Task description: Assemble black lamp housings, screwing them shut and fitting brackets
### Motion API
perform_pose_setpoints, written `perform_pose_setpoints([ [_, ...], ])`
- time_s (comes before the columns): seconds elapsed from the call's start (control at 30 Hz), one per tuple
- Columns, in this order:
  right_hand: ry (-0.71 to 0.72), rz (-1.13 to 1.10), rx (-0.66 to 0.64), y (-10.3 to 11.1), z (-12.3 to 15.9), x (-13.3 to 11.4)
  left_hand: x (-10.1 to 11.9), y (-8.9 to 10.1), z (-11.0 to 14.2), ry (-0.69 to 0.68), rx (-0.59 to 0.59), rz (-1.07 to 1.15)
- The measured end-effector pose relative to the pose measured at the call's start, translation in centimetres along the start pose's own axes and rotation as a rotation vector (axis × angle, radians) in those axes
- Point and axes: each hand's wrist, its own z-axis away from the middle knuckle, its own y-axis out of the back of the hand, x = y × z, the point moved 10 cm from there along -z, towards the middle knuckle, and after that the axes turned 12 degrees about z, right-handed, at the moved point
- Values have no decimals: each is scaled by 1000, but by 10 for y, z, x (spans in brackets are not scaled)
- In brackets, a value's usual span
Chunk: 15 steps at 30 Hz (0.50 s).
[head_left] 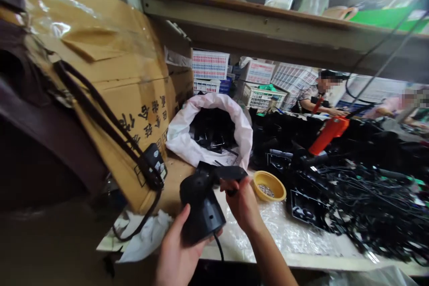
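Centrally, just above the bench (321, 250), a black housing (203, 214) lies between both hands, its body slanting from upper left to lower right, its side arm jutting rightward. The left hand (177, 246) is nearer the body, cupping it from below, thumb along the near side, other fingers mostly hidden beneath. The right hand (246, 205) reaches up from lower right, wrist bent, fingers curled against the side arm; a yellow bowl (283, 194) stands just beside it.
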Motion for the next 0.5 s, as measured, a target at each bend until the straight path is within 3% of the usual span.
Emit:
perform_pose_setpoints([
  [0.13,-108,-164,58,2,29,17,-12,2,2,60,-50,25],
  [0.3,-189,-276,86,1,38,20,-22,-4,5,103,-148,-23],
  [0.43,-248,-341,85,3,46,25,-23,-3,8,111,-151,-60],
  [0.5,-233,-272,66,5,49,29,-22,-4,10,85,-148,-59],
])
